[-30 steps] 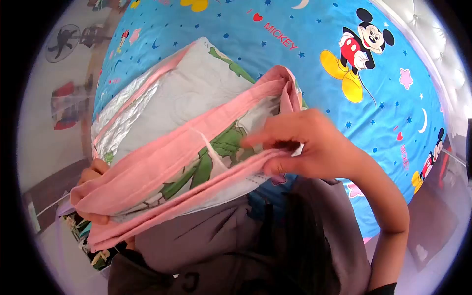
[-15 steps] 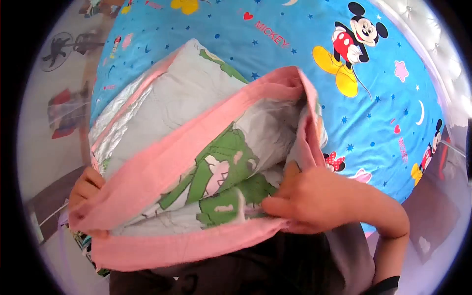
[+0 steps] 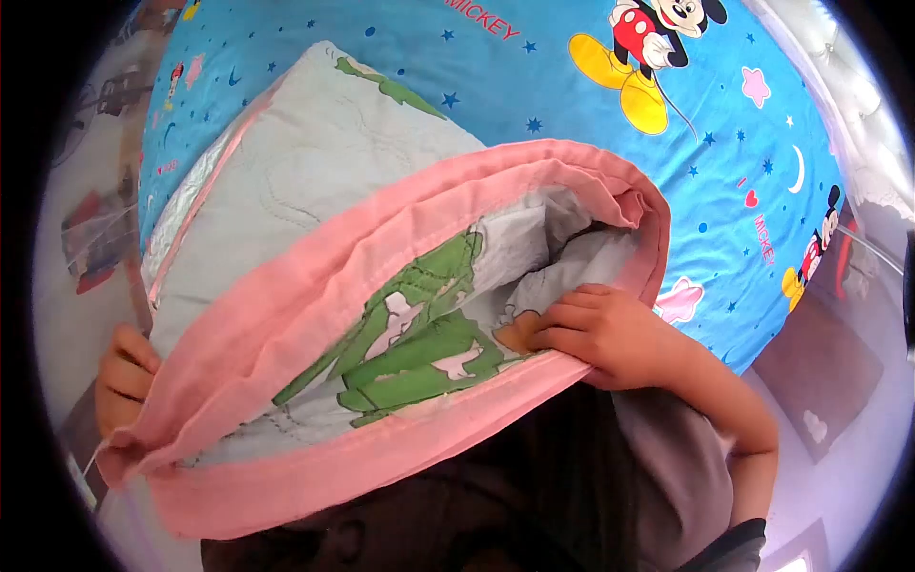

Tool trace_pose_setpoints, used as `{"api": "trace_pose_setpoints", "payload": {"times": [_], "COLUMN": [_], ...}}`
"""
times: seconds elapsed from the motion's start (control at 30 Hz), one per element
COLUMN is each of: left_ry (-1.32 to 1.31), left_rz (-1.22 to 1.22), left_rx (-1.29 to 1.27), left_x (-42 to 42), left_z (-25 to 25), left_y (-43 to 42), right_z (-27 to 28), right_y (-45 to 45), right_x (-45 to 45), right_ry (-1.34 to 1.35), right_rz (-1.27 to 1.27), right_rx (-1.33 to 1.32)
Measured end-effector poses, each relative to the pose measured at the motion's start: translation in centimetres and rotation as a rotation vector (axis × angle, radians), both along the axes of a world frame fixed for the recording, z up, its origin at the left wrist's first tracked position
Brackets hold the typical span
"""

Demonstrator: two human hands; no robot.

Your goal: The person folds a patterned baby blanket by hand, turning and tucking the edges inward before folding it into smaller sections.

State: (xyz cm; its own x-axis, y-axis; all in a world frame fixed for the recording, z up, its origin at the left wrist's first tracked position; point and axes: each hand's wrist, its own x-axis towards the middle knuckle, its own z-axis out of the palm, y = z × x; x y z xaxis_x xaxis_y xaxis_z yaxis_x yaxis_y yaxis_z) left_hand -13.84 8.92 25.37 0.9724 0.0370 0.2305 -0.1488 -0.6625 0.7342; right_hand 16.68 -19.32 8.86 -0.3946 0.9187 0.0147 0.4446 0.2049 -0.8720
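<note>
- The fabric cover [image 3: 286,181] spreads from the far left toward the near side, its far part on the blue sheet [image 3: 515,95] and its near part in both hands, above the person's clothing [image 3: 667,458].
- It is pale, with a wide pink border [image 3: 353,477] around its mouth; the mouth gapes, wide at the right and narrowing to a gathered corner at the left.
- Inside the mouth, green printed figures [image 3: 410,372] with pale patches show on creased, pale cloth, with darker folds toward the far right.
- The left hand [image 3: 122,377] is at the left corner of the mouth, its grip clamped on the cover, fingers bent; its thumb cannot be made out.
- The right hand [image 3: 620,338] is at the near right edge of the mouth, its grip clamped on the cover with the fingers curled over the rim; part of the hand is hidden.
- Along the far left edge of the cover run a thin pink strip [image 3: 205,191] and a shiny, silvery strip [image 3: 172,224].
- The blue sheet has printed cartoon mice, stars, moons and red lettering; one large mouse [image 3: 648,57] is at the far right, apart from the cover.
</note>
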Motion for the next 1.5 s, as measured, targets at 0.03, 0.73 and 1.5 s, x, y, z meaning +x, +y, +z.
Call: {"api": "trace_pose_setpoints", "payload": {"times": [0.03, 0.73, 1.5], "left_ry": [-0.007, -0.507, -0.481], "left_rz": [0.138, -0.043, 0.09], "left_rx": [-0.004, -0.471, -0.449], "left_x": [-0.3, -3.3, -2.6], "left_z": [-0.2, -5.9, -7.8], "left_y": [-0.4, 3.2, 3.1], "right_z": [0.1, 2.0, 5.6], "right_y": [-0.2, -1.8, -2.4], "right_x": [0.1, 1.7, 5.4], "right_ry": [0.001, 0.133, -0.263], "right_rz": [0.001, -0.143, -0.448], "right_rx": [0.003, -0.028, 0.095]}}
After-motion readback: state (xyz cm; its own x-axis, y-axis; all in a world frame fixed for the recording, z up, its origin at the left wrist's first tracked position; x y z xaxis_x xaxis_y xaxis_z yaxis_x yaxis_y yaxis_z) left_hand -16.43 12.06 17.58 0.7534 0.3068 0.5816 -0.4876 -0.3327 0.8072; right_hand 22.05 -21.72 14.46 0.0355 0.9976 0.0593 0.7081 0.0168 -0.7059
